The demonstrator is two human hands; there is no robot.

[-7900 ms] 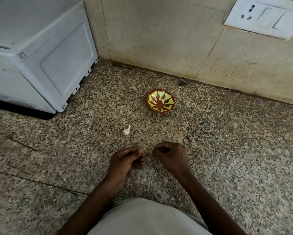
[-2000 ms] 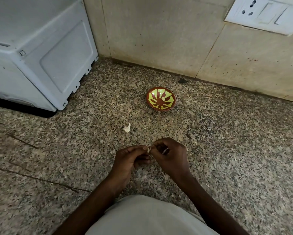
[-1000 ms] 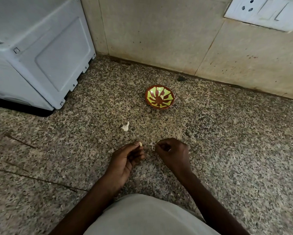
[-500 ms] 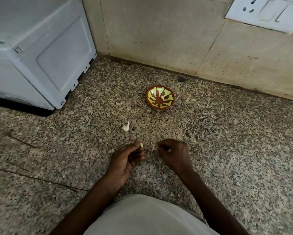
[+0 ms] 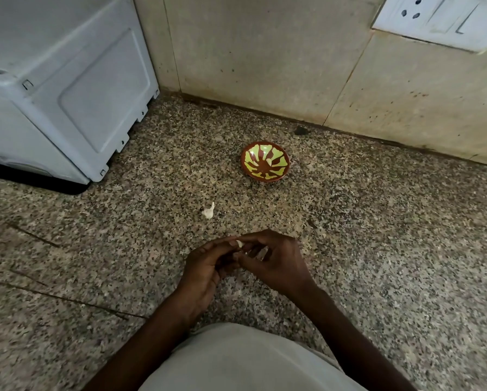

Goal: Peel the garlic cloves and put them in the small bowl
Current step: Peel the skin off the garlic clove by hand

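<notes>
A small pale garlic clove [image 5: 239,244] sits between the fingertips of both hands, low over the speckled granite counter. My left hand [image 5: 205,266] pinches it from the left; my right hand [image 5: 273,261] closes its thumb and fingers on it from the right. The clove is mostly hidden by the fingers. Beyond the hands stands the small brown bowl [image 5: 264,162] with a yellow-green pattern, with one pale piece inside. Between bowl and hands lies another white garlic clove [image 5: 209,211] with a papery tail, on the counter.
A white appliance [image 5: 53,88] fills the back left of the counter. A tiled wall with a white socket plate [image 5: 439,18] runs along the back. A small dark speck [image 5: 301,130] lies by the wall. Open granite stretches to the right.
Half a second ago my hands were apart, the left holding the clove alone. They have now come together on the clove. The bowl and loose clove have not moved.
</notes>
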